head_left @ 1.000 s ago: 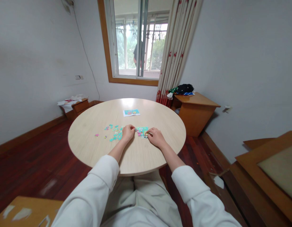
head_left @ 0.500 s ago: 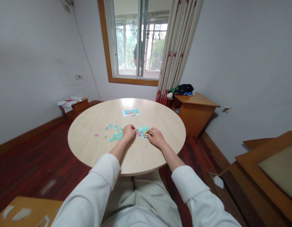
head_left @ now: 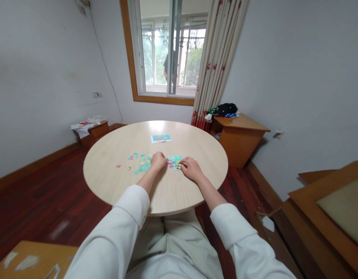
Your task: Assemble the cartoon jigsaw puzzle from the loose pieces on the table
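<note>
Left hand: edged right; fingers pinched, contents unclear. Right hand: unmoved; grip unclear. Puzzle: now closer-flanked, inward from near edge of worktop.

Pale daylight reaches me from the window beyond my counter, its view partly washed out. Whitish glare sits on the counter's far edge. Left of the counter, the floor looks dim; on the counter, small puzzle pieces appear soft. Wide-angle distortion stretches the wooden furniture to the counter's right.
</note>
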A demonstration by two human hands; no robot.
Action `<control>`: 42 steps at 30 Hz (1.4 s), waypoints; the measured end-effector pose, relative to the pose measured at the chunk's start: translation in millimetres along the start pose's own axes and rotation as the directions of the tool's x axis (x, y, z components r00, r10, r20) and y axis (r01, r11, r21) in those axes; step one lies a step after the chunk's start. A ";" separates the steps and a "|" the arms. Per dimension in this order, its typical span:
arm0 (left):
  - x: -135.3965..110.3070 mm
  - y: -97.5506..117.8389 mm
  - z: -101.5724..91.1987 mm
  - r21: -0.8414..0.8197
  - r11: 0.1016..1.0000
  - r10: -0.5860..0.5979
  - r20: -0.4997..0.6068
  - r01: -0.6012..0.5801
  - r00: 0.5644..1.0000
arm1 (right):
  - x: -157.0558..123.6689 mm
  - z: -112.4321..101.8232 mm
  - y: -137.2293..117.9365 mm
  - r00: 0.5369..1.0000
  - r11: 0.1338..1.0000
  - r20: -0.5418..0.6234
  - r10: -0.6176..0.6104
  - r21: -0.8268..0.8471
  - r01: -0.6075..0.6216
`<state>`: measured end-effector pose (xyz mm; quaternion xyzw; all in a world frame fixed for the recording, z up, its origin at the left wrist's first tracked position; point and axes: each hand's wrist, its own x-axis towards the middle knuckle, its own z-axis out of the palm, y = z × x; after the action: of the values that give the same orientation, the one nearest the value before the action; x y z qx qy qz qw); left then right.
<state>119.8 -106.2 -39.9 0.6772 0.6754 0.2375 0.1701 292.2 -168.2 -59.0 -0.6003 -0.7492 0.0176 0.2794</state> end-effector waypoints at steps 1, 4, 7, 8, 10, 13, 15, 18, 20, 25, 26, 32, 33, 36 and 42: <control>0.7 0.1 0.4 0.002 1.000 -0.004 0.004 0.004 1.000 | 0.0 -0.1 0.1 1.000 1.000 -0.001 -0.002 0.001 0.002; 2.6 -0.3 2.2 0.006 1.000 -0.010 0.005 0.010 1.000 | 0.1 0.1 0.7 1.000 1.000 0.003 -0.002 0.008 0.002; 3.8 -1.3 4.1 0.015 1.000 -0.003 0.002 0.003 1.000 | 0.4 0.9 1.3 1.000 1.000 0.003 0.000 0.012 0.000; 4.1 -1.6 4.6 0.022 1.000 -0.003 0.006 0.002 1.000 | 0.4 1.2 1.5 1.000 1.000 -0.001 0.000 0.014 0.000; 4.6 -2.3 5.6 0.038 0.999 0.000 0.017 -0.001 1.000 | 0.4 1.9 1.9 1.000 1.000 -0.010 -0.003 0.020 0.004; 5.1 -2.9 6.4 0.069 0.997 0.025 0.015 -0.026 1.000 | 0.4 2.7 2.4 1.000 1.000 -0.015 -0.005 0.026 0.005; 4.6 -2.8 6.5 0.097 0.994 0.053 -0.002 -0.053 0.999 | 0.5 3.0 2.6 1.000 1.000 -0.012 0.000 0.023 0.001; 1.0 -1.7 6.2 0.141 0.984 0.117 -0.015 -0.113 0.993 | 1.0 2.9 2.7 1.000 1.000 -0.007 0.003 0.019 -0.003; -3.4 -0.4 6.3 0.177 0.969 0.179 -0.008 -0.175 0.984 | 1.4 2.7 2.9 1.000 1.000 -0.007 0.002 0.015 -0.002; -15.3 5.1 5.8 0.288 0.915 0.283 0.046 -0.284 0.958 | 1.9 3.3 3.8 1.000 1.000 -0.004 -0.007 0.007 0.007; -16.9 6.4 5.0 0.304 0.905 0.294 0.060 -0.298 0.954 | 1.9 3.7 4.1 1.000 1.000 -0.005 -0.007 0.006 0.007; -22.3 11.1 -1.7 0.373 0.851 0.336 0.155 -0.370 0.929 | 3.1 1.5 5.8 1.000 1.000 -0.008 0.000 0.006 0.000; -23.5 11.0 -2.5 0.378 0.844 0.345 0.162 -0.381 0.925 | 3.3 0.1 5.9 1.000 1.000 -0.006 0.002 0.008 -0.002; -27.1 9.4 -4.2 0.384 0.831 0.366 0.167 -0.403 0.915 | 3.8 -3.6 5.6 1.000 1.000 0.004 0.004 0.013 -0.004; -32.2 6.5 -5.5 0.393 0.828 0.360 0.175 -0.400 0.917 | 3.6 -2.9 5.4 1.000 1.000 -0.003 -0.006 0.015 0.006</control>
<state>123.0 -139.0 -34.7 0.8287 0.5535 0.0835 0.0006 297.9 -164.3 -57.0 -0.5959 -0.7504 0.0213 0.2852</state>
